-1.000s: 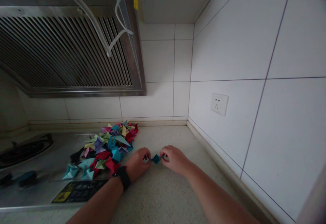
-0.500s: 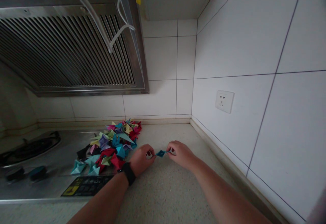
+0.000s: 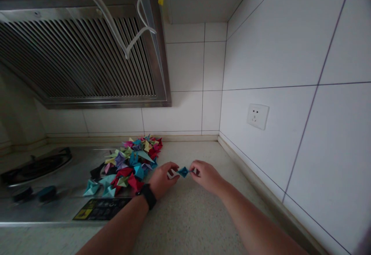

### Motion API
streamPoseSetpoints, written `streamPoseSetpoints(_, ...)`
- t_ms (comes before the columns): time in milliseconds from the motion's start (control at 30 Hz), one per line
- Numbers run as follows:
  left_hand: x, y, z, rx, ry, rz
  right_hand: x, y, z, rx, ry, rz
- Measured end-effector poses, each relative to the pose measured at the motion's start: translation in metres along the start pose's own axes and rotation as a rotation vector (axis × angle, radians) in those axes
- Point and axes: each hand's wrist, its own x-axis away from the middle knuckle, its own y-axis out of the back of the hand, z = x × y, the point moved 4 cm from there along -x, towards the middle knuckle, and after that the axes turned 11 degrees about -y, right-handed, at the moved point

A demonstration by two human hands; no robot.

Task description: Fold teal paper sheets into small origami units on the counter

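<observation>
A small blue origami crane [image 3: 183, 171], seen as a diamond of folded paper, is held just above the counter. My right hand [image 3: 204, 173] pinches its right tip between thumb and forefinger. On the other side, my left hand [image 3: 164, 177] has its thumb and forefinger parted around the left end, with a gap between them. Whether those fingers still touch the paper is hard to tell. A black band [image 3: 148, 196] circles my left wrist. To the left lies a heap of folded paper cranes [image 3: 135, 160] in red, blue, teal, purple, yellow and pink.
The heap rests partly on a steel gas stove [image 3: 69, 204] with two knobs and a burner [image 3: 36, 166]. Above the stove hangs a slatted range hood [image 3: 95, 57] with a white cable [image 3: 100, 5]. A tiled wall with a socket [image 3: 258, 116] borders the speckled counter [image 3: 191, 224] on the right.
My left thumb and forefinger have parted from their pinch on the crane's left tip. My right hand keeps its pinch. The view has shifted slightly.
</observation>
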Motion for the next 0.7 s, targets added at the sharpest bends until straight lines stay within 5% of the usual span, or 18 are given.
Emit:
streamPoseSetpoints(333,0.002,-0.002,-0.011,0.169,0.075,0.092,0.0,-0.003,0.018,0.034,0.083,-0.029)
streamPoseSetpoints(700,-0.001,0.001,-0.004,0.196,0.033,-0.012,0.0,-0.018,0.01,-0.039,-0.111,0.073)
